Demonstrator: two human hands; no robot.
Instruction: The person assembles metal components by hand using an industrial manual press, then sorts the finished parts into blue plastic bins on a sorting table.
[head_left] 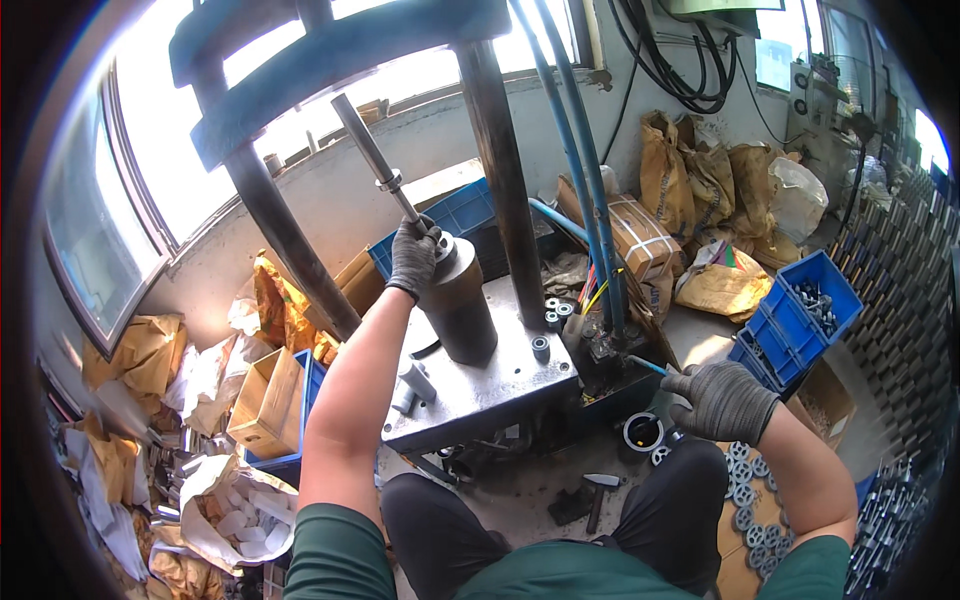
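My left hand [413,258], in a grey glove, is closed around the lower part of a long metal shaft [366,140] with a ring-shaped collar partway up. The shaft leans to the left, its lower end by the top of a thick steel cylinder [462,315]. This cylinder stands upright on the metal bed [515,350] of a blue-framed press [340,75]. Over on the right, my gloved right hand [725,400] grips a thin lever [645,366] that runs from the press's side. Its fingertips are partly hidden.
Short metal tubes [416,382] and a small bushing [541,348] rest on the press bed. A hammer [599,492] lies on the floor between my legs. Blue bins [800,320] of metal parts stand right; a wooden box [266,400] and sacks sit left.
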